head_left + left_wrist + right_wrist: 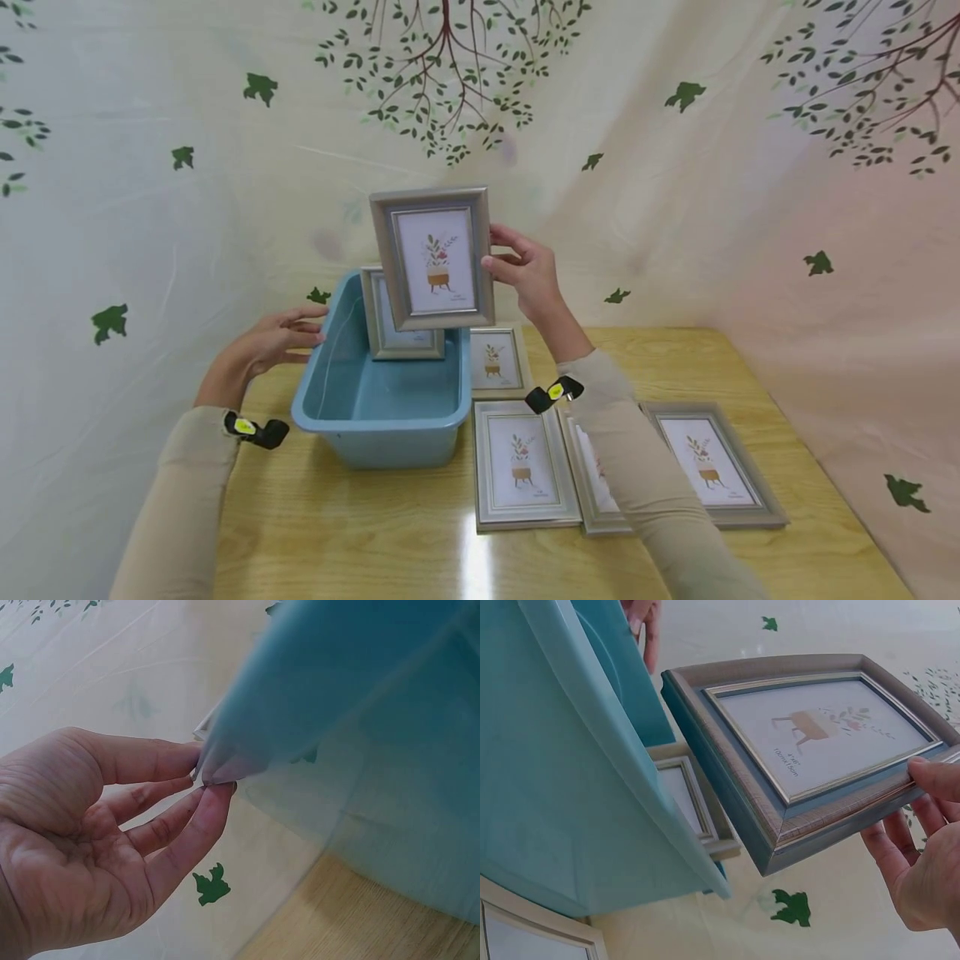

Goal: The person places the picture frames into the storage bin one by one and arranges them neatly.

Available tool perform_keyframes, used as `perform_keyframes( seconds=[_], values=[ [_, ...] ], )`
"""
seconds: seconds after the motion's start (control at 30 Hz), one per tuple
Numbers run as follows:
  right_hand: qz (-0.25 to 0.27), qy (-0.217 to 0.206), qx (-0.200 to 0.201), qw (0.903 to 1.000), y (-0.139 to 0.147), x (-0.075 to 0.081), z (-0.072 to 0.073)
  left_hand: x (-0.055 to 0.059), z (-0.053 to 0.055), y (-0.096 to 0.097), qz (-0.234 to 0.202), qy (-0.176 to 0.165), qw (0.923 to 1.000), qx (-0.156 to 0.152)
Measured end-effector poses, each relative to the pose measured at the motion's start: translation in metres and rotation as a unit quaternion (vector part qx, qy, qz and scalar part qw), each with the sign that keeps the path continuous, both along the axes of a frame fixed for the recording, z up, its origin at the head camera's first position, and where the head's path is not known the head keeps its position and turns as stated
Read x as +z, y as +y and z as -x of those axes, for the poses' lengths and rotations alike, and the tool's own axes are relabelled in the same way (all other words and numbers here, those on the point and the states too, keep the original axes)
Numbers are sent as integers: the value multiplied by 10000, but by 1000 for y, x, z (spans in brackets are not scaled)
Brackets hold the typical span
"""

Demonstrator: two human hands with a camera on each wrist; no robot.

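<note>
My right hand (527, 271) pinches the right edge of a picture frame (435, 254), thumb on the front and fingers behind. This frame has a wide grey-brown border and a potted-plant print. It is held raised above a blue plastic basin (378, 450). Inside the basin, a second picture frame (405, 343) leans against the far wall, partly hidden by the held one. At the basin's left rim, my left hand (273, 340) holds the edge between thumb and fingers, seen closer in the left wrist view, where the fingertips meet at the rim (225, 742).
Right of the basin, picture frames lie face up on the wooden table (360, 533): one behind (521, 354), one in front (480, 467), one half under my right sleeve (588, 492), another farther right (757, 492). A leaf-printed sheet (637, 233) hangs behind the table.
</note>
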State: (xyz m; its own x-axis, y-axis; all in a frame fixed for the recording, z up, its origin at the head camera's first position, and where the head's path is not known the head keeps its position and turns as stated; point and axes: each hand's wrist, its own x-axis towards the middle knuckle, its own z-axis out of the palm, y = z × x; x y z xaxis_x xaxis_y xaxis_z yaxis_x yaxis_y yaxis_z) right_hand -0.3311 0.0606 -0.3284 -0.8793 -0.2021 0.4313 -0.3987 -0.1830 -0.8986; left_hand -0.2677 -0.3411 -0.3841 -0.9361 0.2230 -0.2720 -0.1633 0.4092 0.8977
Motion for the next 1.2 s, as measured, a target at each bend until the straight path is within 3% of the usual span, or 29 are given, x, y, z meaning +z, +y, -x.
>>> perform_keyframes(
  seconds=[0.53, 0.93, 1.2],
  values=[
    [-167, -381, -26, 9991, -46, -13, 4, 2, 6, -3, 35, 36, 10000, -7],
    [-316, -412, -12, 9986, -61, -17, 5, 1, 10, -2, 45, -83, 9999, 68],
    [-529, -467, 69, 9975, -64, -31, 11, 1, 11, -4, 64, -72, 10000, 10]
  ],
)
